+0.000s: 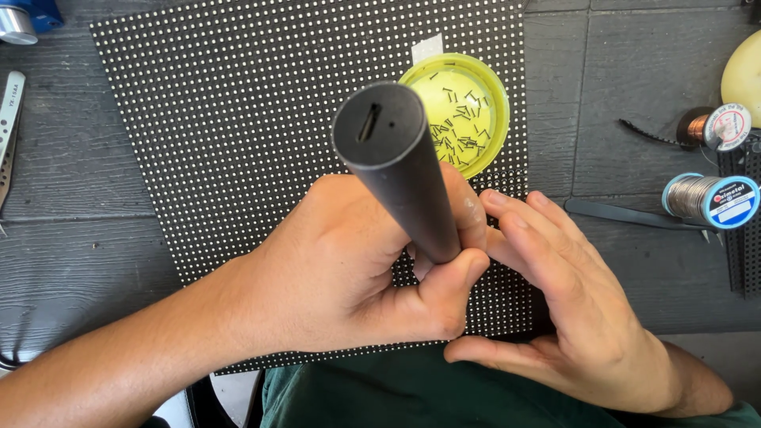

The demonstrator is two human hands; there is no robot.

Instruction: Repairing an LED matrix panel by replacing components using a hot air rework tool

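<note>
My left hand point(357, 269) grips a dark grey cylindrical tool point(396, 158) held upright, its flat rear end with a small slot facing the camera. The tool's tip is hidden under the hand, over a black panel point(238, 119) covered in a grid of small white dots. My right hand point(571, 309) lies flat beside it with fingers extended, resting on the panel's lower right part and touching my left fingers. A yellow round lid point(468, 107) holding several tiny dark pins sits on the panel just behind the tool.
Two wire spools point(717, 198) point(721, 127) and black tweezers point(626, 214) lie at the right on the grey wooden table point(79, 261). Metal tweezers point(9, 119) lie at the left edge, a blue object point(28, 16) in the far left corner.
</note>
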